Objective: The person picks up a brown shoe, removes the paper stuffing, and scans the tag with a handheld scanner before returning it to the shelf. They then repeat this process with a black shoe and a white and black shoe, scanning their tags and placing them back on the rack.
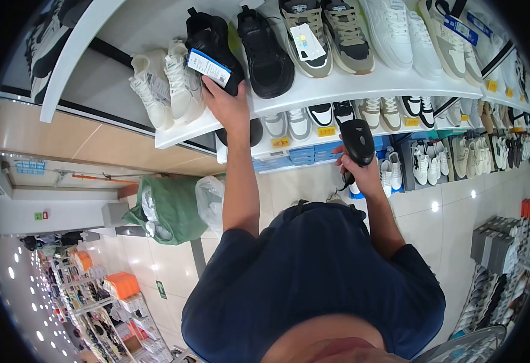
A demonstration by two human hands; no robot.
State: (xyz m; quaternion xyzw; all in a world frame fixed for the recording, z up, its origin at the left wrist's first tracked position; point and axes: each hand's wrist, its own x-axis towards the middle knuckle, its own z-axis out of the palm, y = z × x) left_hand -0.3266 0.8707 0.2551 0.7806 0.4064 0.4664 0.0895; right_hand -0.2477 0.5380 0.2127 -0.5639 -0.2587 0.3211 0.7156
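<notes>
My left hand [227, 109] grips the toe of a black sneaker [213, 39] on the upper shelf. A white and blue tag [209, 68] lies across that sneaker, just above my fingers. Its black mate [263, 54] stands to the right, and a pair of cream sneakers [183, 81] is to the left. In my right hand [361, 173] is a black handheld barcode scanner [358, 142], held in front of the lower shelf with its head toward the shoes. My fingers wrap round its handle, which is partly hidden.
The white upper shelf [361, 92] holds more sneakers, some with tags. Below it, a lower shelf carries shoes with yellow price labels [326, 131]. A green bag [171, 209] and a clear plastic bag [210, 202] stand at left. Shoe racks [488, 290] line the right.
</notes>
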